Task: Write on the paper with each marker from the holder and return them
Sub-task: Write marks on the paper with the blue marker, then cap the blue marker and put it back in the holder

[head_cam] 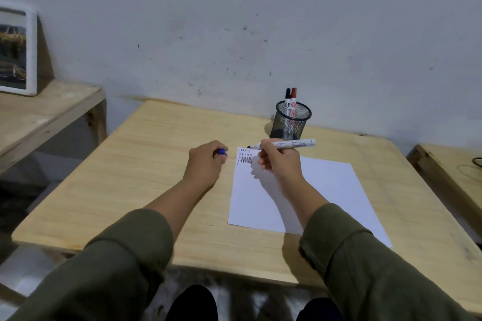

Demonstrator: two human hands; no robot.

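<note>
A white sheet of paper [320, 190] lies on the wooden table [146, 164], with rows of short coloured strokes at its top left corner. My right hand [279, 161] holds an uncapped white marker [294, 144] level above that corner, tip pointing left. My left hand [206, 161] rests on the table just left of the paper, closed around a blue marker cap [222, 151]. Behind the paper stands a black mesh holder [290, 122] with a black-capped marker [287, 101] and a red-capped marker [293, 100] upright in it.
A grey wall rises right behind the table. A lower wooden shelf [47, 112] at the left carries a white-framed picture [17, 52]. Another wooden surface [453, 172] with a cable sits at the right edge.
</note>
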